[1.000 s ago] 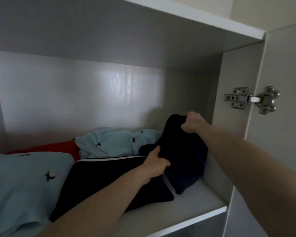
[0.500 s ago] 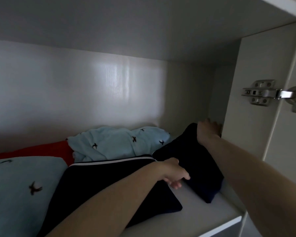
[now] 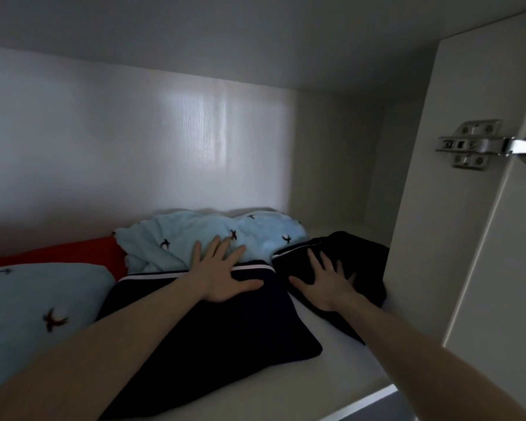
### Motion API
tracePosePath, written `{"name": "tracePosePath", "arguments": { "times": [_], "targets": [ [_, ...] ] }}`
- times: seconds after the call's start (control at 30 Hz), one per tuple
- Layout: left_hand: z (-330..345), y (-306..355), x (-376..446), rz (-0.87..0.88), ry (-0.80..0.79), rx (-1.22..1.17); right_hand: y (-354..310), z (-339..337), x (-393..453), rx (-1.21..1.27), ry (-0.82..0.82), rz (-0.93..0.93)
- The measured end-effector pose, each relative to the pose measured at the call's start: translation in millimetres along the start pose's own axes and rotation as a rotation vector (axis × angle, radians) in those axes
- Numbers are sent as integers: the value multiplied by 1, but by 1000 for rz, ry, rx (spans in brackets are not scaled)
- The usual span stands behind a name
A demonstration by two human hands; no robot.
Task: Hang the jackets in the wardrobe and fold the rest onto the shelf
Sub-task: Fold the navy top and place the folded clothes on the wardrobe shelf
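Note:
Both my arms reach into a white wardrobe shelf [image 3: 340,375]. My left hand [image 3: 222,278] lies flat with spread fingers on a folded dark navy garment with a white stripe [image 3: 213,335], its fingertips touching a crumpled light blue garment with small dark motifs [image 3: 213,235]. My right hand [image 3: 325,284] presses flat, fingers spread, on a smaller dark navy folded garment [image 3: 362,262] that lies against the right side wall. Neither hand grips anything.
At the left lie another light blue patterned garment [image 3: 28,305] and a red one [image 3: 82,253] behind it. A metal door hinge [image 3: 468,145] sits on the right side panel, with the open door beyond. A low shelf ceiling hangs overhead.
The small navy garment stood on end, held by both hands; now it lies flat by the right wall. Both hands have let go and spread flat on the garments.

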State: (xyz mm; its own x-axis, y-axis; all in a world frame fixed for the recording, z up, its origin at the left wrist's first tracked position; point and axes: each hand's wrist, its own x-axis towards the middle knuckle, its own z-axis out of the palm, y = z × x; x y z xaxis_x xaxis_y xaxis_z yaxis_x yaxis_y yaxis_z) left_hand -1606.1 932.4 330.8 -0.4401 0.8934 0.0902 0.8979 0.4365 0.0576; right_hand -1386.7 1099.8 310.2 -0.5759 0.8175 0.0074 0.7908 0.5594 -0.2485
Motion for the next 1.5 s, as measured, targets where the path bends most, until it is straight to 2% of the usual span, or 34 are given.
{"name": "tracePosePath", "arguments": {
  "times": [0.3, 0.47, 0.67, 0.87, 1.0, 1.07, 1.13, 1.2, 1.3, 1.4, 1.5],
  "targets": [
    [32, 3, 26, 10, 215, -18, -3, 1, 28, 43, 22, 93],
    [35, 2, 26, 10, 222, -27, -3, -3, 23, 45, 28, 85],
    [35, 1, 27, 5, 239, -16, 0, 1, -9, 6, 93, -108],
    [26, 10, 11, 25, 256, 46, -3, 3, -20, 4, 24, -78],
    [6, 32, -21, 145, 258, 205, -7, 0, -23, 44, 12, -66],
    [-3, 40, -47, 177, 225, 183, -6, -4, -27, 147, 42, -56],
    [-15, 34, -81, 174, 233, 140, -5, -11, -36, 417, 95, -63],
    [-28, 14, -120, 130, 277, 103, -5, -18, -48, 642, 181, -120],
    [-44, -30, -177, -25, 345, 127, -19, -24, -73, 615, 296, -301],
    [-45, -70, -224, -242, 341, 141, -53, -18, -103, 585, 227, -471],
    [-32, -98, -255, -432, 309, 188, -93, -1, -130, 405, 91, -587]
  ]
}}
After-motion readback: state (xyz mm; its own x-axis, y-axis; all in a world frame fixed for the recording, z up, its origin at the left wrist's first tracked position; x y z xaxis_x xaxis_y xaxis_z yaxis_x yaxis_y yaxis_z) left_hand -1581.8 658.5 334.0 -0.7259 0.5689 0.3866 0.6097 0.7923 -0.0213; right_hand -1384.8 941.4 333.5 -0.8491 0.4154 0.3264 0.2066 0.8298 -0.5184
